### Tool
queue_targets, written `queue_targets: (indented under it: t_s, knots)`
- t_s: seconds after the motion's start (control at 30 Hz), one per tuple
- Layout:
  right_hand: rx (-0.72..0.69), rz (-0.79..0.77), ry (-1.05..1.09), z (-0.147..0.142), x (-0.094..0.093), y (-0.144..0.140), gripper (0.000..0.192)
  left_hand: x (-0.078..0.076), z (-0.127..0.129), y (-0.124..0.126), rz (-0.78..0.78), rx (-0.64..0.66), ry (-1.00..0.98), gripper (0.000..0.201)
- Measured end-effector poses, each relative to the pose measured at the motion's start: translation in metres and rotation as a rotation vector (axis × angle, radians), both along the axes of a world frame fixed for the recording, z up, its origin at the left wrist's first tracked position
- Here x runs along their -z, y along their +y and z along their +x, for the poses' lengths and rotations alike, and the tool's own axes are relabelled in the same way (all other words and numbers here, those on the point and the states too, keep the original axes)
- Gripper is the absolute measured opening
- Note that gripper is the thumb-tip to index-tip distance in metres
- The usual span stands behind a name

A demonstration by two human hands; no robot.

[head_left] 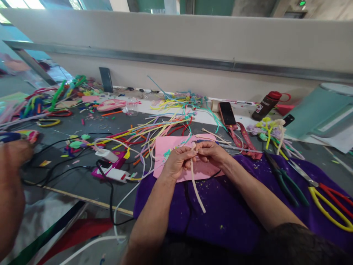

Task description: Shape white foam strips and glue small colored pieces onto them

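Between my two hands is a cream pipe cleaner (196,186), its long end hanging down over the purple cloth. My left hand (178,162) pinches it between thumb and fingers. From the other side my right hand (211,152) grips the same pipe cleaner near its top, the fingertips of both hands almost touching. Under the hands lies a pink sheet (162,147), with small teal and green fuzzy bits (167,154) at its left part. The exact shape of the piece between the fingertips is hidden.
Pliers (285,180) and scissors (317,186) lie right on the purple cloth (220,217). A power strip (113,167) with cables sits left. Loose pipe cleaners (149,132), a phone (227,113), a bottle (267,105) and a teal container (320,110) stand behind. Another person's hand (13,158) is far left.
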State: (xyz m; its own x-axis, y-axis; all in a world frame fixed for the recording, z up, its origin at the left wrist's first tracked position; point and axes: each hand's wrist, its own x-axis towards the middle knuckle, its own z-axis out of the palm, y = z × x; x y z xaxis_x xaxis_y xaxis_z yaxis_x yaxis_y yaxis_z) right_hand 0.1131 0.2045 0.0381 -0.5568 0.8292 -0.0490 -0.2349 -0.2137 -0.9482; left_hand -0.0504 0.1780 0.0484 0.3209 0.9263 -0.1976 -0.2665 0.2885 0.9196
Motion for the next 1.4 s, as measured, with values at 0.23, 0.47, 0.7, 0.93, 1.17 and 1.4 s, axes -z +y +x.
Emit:
queue_targets:
  t_s: [0.23, 0.47, 0.7, 0.93, 1.17, 1.4]
  knots:
    - [0.061, 0.000, -0.019, -0.003, 0.000, -0.001, 0.024, 0.000, -0.001, 0.001, 0.021, -0.023, 0.024, 0.019]
    - [-0.036, 0.071, -0.043, 0.004, -0.001, 0.000, 0.021, 0.004, -0.002, 0.002, 0.015, 0.047, 0.018, 0.018]
    - [-0.063, 0.080, -0.064, 0.009, 0.002, 0.002, 0.020, 0.007, 0.000, 0.002, 0.002, 0.092, 0.015, 0.018]
    - [0.118, 0.141, -0.057, 0.007, -0.002, 0.003, 0.019, 0.009, 0.002, 0.004, 0.045, -0.012, -0.033, 0.019]
    - [0.188, 0.297, -0.126, 0.001, -0.010, -0.003, 0.016, 0.010, 0.002, 0.005, 0.075, -0.028, -0.059, 0.020]
    - [0.218, 0.331, -0.158, -0.001, -0.011, -0.004, 0.014, 0.008, 0.003, 0.004, 0.029, -0.032, -0.073, 0.021]
